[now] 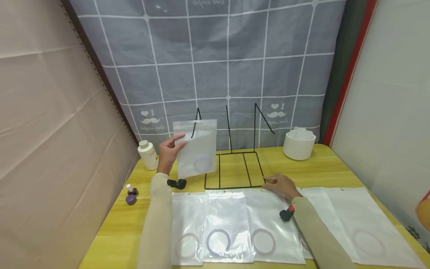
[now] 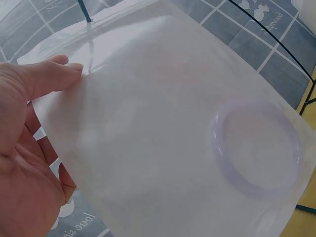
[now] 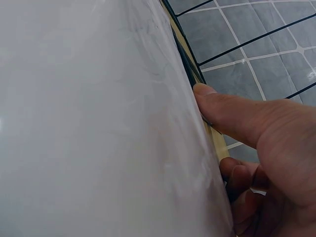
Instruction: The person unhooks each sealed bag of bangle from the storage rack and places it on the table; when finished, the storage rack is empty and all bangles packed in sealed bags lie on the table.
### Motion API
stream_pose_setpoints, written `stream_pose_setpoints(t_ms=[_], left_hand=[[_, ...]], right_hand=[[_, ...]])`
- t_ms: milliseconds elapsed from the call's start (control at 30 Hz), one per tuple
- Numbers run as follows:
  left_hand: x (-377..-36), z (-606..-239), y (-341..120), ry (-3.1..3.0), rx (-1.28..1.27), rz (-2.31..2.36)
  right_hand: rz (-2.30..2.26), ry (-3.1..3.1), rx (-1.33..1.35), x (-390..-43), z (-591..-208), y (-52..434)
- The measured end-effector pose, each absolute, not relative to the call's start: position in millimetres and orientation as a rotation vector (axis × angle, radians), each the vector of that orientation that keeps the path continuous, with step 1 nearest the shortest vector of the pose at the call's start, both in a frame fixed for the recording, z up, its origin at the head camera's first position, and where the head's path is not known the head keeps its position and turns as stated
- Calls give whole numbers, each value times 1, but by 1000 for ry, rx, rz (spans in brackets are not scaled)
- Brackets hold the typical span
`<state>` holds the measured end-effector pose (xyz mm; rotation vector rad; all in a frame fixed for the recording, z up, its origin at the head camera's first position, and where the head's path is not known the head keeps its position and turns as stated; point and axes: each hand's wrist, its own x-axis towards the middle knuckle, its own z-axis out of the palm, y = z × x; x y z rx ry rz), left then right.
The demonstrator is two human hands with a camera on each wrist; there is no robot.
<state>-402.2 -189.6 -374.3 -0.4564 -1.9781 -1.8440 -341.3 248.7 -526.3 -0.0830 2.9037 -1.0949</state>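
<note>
We see the left hand [image 1: 169, 152] pinching a frosted pouch [image 1: 196, 149] — its bangle [image 1: 203, 163] blurred, at five o'clock. The right hand [image 1: 281, 185] rests on the wire rack [image 1: 231, 168] — grip unclear.

I read text only on the grey grid cloth [image 1: 215, 56] behind the table. At 9 o'clock of the wire rack [image 1: 235, 164] there is a print: heart, "I", a moustache, then small script I can't read. Same print at 1 o'clock of the rack. At the cloth's top edge, script reads roughly "love simple". Bags and bottles: no legible labels.
</note>
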Motion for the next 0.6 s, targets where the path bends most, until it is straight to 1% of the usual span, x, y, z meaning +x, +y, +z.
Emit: stream_pose_setpoints(t_ms=[133, 333, 600], left_hand=[[-392, -374, -194, -1982, -470, -1815], [-376, -374, -202, -2033, -505, -1654], [-360, -371, -208, -2097, -484, -1581]], right_hand=[[-1096, 2906, -88, -342, -527, 249], [-1094, 2911, -88, -341, -527, 250], [-1083, 2922, -72, -342, -529, 250]])
